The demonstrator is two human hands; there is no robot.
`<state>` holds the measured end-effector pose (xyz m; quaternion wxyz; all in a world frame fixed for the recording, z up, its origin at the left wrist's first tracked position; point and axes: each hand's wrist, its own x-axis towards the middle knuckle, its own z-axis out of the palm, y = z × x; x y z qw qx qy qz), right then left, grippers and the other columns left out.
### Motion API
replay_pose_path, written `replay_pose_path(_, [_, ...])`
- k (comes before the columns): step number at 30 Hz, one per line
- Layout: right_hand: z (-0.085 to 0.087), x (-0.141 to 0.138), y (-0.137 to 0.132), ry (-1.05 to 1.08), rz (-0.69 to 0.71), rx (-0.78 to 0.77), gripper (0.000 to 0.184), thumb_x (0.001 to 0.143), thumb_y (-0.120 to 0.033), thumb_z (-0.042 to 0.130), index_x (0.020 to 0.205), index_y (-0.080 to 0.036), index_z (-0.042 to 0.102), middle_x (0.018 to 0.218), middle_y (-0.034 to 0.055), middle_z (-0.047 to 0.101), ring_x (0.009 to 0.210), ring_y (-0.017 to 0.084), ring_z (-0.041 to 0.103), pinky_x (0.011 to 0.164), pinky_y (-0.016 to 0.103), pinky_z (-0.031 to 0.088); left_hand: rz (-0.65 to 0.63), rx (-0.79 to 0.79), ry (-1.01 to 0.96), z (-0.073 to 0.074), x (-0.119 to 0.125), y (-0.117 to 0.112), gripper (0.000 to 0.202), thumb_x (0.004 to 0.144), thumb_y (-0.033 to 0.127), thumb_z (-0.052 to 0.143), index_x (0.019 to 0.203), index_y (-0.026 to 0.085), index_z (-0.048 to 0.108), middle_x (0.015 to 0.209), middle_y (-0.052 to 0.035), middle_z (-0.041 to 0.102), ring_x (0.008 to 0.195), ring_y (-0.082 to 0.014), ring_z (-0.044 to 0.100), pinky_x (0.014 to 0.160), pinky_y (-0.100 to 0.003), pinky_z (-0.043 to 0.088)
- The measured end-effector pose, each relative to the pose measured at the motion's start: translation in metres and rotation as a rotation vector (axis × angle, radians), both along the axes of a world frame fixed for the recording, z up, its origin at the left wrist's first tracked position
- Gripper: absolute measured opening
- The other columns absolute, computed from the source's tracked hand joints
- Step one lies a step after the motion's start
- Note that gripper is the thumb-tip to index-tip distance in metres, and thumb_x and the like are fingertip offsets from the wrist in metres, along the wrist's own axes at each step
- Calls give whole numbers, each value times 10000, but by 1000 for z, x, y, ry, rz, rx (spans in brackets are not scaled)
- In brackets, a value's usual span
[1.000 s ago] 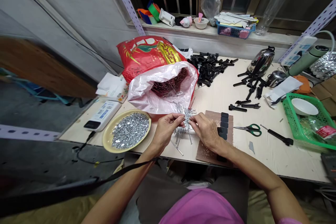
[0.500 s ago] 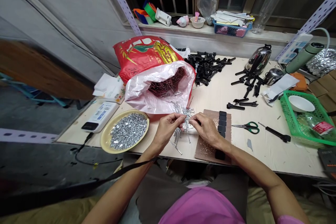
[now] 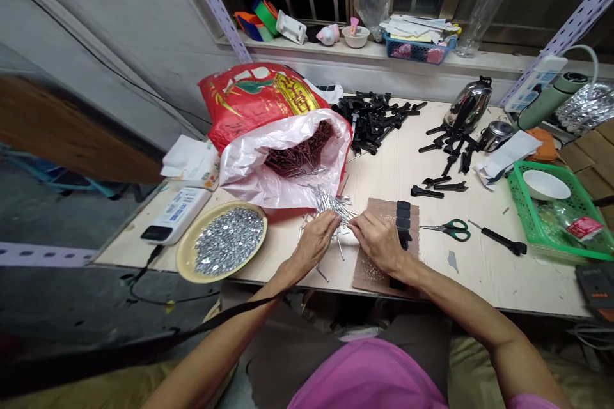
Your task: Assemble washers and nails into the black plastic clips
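Note:
My left hand (image 3: 318, 234) is closed at the left edge of a pile of long silver screws or nails (image 3: 332, 203), fingertips pinched together. Across a small gap, my right hand (image 3: 380, 241) is also closed in a pinch at the pile's right side. Anything between the fingers of either hand is too small or hidden to make out. Under my right forearm and hand lies a brown board (image 3: 367, 276) with a column of black pads (image 3: 403, 214) and pale crumbs. A yellow bowl (image 3: 183, 254) of small silver washers stands left of my left hand.
Behind the pile, a red and white sack (image 3: 249, 102) lies open, full of dark reddish screws or nails. Black plastic parts (image 3: 371, 118) are heaped beyond it. To the right are scissors (image 3: 453, 230), a screwdriver-like tool (image 3: 503, 241) and a green basket (image 3: 522, 220).
My left hand has turned over slightly and its fingers are more closed. My right hand stays near the pile, its fingers drawn in. The whole view has shifted a little.

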<state>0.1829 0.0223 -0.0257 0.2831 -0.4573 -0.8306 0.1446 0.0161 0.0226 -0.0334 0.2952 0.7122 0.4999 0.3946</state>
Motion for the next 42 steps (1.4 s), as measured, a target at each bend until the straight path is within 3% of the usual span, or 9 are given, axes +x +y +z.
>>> replay_pose_path(4, [-1, 1, -2, -2, -10, 24, 239, 960, -257, 429, 873, -156, 627, 809, 55, 627, 690, 123, 578, 606, 217, 414, 108, -43, -142, 3, 8, -4, 309, 860, 434, 444, 664, 215, 540, 611, 13, 475, 565, -132, 446, 560, -255, 375])
replay_pose_path(9, [0, 3, 1, 151, -53, -100, 166, 926, -236, 484, 833, -176, 608, 793, 22, 616, 699, 122, 573, 636, 223, 427, 99, -315, -407, 9, 14, -4, 334, 794, 512, 555, 744, 188, 619, 514, 56, 448, 391, -76, 368, 389, -211, 291])
replay_pose_path(12, [-1, 4, 1, 226, -87, -155, 150, 902, -216, 503, 793, -173, 595, 750, 9, 603, 683, 124, 563, 643, 233, 427, 129, -380, -472, 7, 19, -5, 360, 756, 536, 593, 772, 178, 630, 505, 58, 473, 367, -72, 372, 364, -206, 277])
replay_pose_path(15, [-4, 4, 1, 251, -98, -167, 126, 872, -183, 518, 769, -170, 589, 724, 2, 595, 663, 122, 557, 640, 236, 427, 166, -308, -394, 1, 23, -6, 343, 797, 523, 542, 747, 191, 615, 513, 50, 478, 402, -87, 400, 398, -213, 307])
replay_pose_path(20, [-5, 8, -4, 149, -59, -101, 120, 891, -182, 506, 845, -172, 616, 800, 27, 612, 712, 132, 575, 658, 236, 440, 182, -49, -116, -9, 23, -5, 332, 856, 486, 453, 672, 226, 547, 553, 24, 474, 539, -137, 454, 568, -253, 378])
replay_pose_path(26, [-6, 7, -8, 135, -26, -113, 174, 941, -229, 470, 899, -171, 629, 822, 40, 633, 744, 142, 603, 669, 240, 452, 186, 115, -69, -17, 20, -4, 331, 873, 478, 424, 656, 240, 500, 615, 0, 487, 581, -161, 450, 624, -277, 389])
replay_pose_path(35, [-5, 3, -8, 138, -75, -111, 179, 956, -242, 438, 889, -179, 591, 829, 34, 628, 738, 135, 593, 658, 235, 450, 345, -5, -219, -20, 35, -6, 374, 846, 582, 427, 716, 243, 521, 587, 33, 445, 561, -151, 428, 591, -268, 360])
replay_pose_path(42, [-6, 1, -6, -36, -104, 61, 209, 965, -232, 425, 916, -170, 618, 839, 58, 626, 731, 138, 601, 607, 226, 428, 314, -212, -409, -25, 38, -5, 362, 857, 575, 432, 755, 232, 489, 600, 47, 420, 552, -126, 404, 522, -235, 327])
